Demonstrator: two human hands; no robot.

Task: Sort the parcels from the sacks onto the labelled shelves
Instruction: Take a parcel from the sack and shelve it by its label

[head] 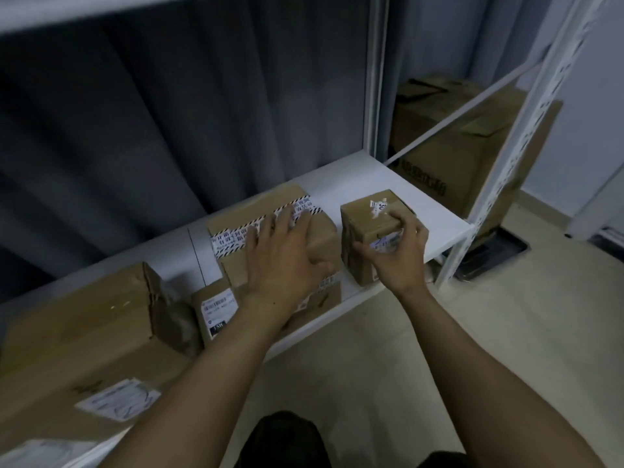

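Observation:
A small brown cardboard parcel (pixel 363 228) with white labels stands near the right end of the white shelf (pixel 435 211). My right hand (pixel 396 251) grips its near top edge, fingers curled over the top and thumb on the front face. Left of it lies a wider brown parcel (pixel 243 214) sealed with black-and-white striped tape. My left hand (pixel 280 255) rests flat on top of that parcel with its fingers spread.
A small labelled box (pixel 214 310) and a large dented carton (pixel 81 329) stand further left on the shelf. Dark curtains hang behind. A white rack upright (pixel 506 170) stands to the right, with a big cardboard box (pixel 449 140) behind it on the pale floor.

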